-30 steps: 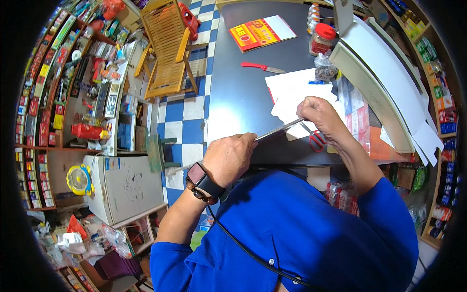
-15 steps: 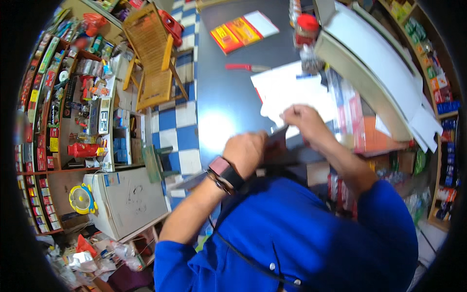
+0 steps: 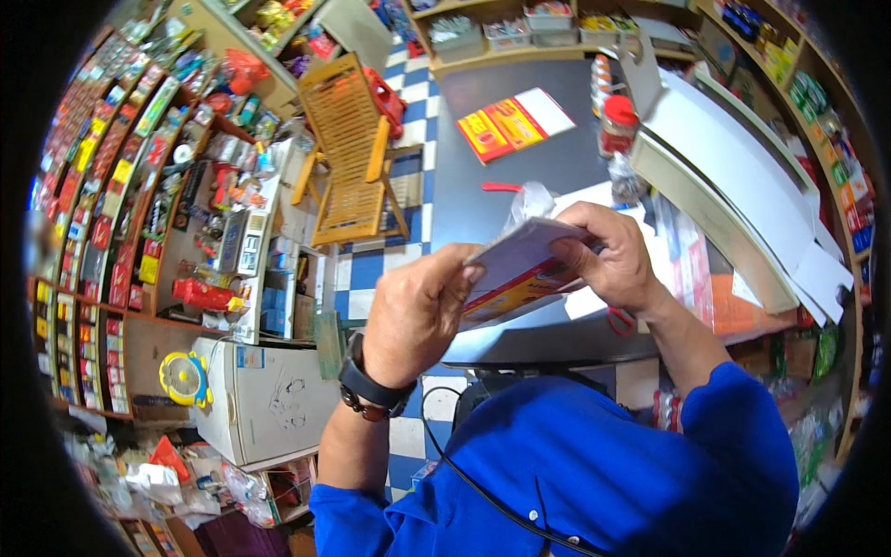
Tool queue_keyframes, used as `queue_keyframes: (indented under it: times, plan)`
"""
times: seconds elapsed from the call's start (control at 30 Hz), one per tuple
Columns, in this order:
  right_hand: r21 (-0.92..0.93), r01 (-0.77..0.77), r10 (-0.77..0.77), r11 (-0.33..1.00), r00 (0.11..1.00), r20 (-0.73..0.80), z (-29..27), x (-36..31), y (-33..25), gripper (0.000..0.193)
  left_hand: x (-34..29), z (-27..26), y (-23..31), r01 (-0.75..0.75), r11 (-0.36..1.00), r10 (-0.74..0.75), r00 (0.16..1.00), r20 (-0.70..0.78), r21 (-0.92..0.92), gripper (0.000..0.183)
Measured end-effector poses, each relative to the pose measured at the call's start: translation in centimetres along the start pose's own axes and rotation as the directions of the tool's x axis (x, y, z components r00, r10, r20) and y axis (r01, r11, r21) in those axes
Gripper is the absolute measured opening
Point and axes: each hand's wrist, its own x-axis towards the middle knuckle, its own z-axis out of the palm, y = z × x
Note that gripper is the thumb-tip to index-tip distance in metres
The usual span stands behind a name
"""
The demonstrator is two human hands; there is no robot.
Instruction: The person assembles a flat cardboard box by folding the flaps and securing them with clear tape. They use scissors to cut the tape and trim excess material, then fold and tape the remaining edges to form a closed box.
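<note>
My left hand (image 3: 418, 311) and my right hand (image 3: 613, 255) hold a flat cardboard piece (image 3: 520, 265) between them above the table's near edge. It is pale grey-white on one part and red and yellow on the other, and it is tilted. The left fingers pinch its left end; the right thumb presses on its face and the other fingers go behind. Beyond it, a clear crumpled plastic piece (image 3: 531, 202) and a red handle (image 3: 501, 187) lie on the table. White paper (image 3: 594, 200) is partly hidden behind the right hand.
A similar red and yellow cardboard piece (image 3: 515, 125) lies farther back on the dark table (image 3: 464, 102). A red-lidded jar (image 3: 618, 125) stands at the right, beside a large pale curved casing (image 3: 715, 223). A red loop handle (image 3: 620, 321) shows near the front edge. A wooden chair (image 3: 348, 153) stands left.
Both hands have come up with the cardboard piece, which now shows its pale and its red-yellow parts. The right hand has closed onto its right end. The view has shifted.
</note>
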Motion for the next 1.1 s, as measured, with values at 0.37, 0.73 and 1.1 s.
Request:
queue_keyframes:
  times: [0.37,0.73,1.1]
  plan:
    - [0.07,0.23,-0.233,0.971,0.972,0.04,7.0,1.6,-5.7,0.007,-6.8,-2.0,0.3,-0.183,0.973,0.117,0.92,-0.375,-0.144,0.018]
    - [0.029,0.379,-0.38,0.925,0.925,0.001,12.5,0.5,-15.2,0.034,-13.2,-6.3,0.0,-0.171,0.969,0.084,0.906,-0.416,-0.177,0.015]
    - [0.182,0.117,-0.131,0.976,0.989,0.064,16.2,-1.2,-19.1,0.019,-17.7,-6.5,-1.2,-0.254,0.883,0.056,0.892,-0.449,-0.394,0.019]
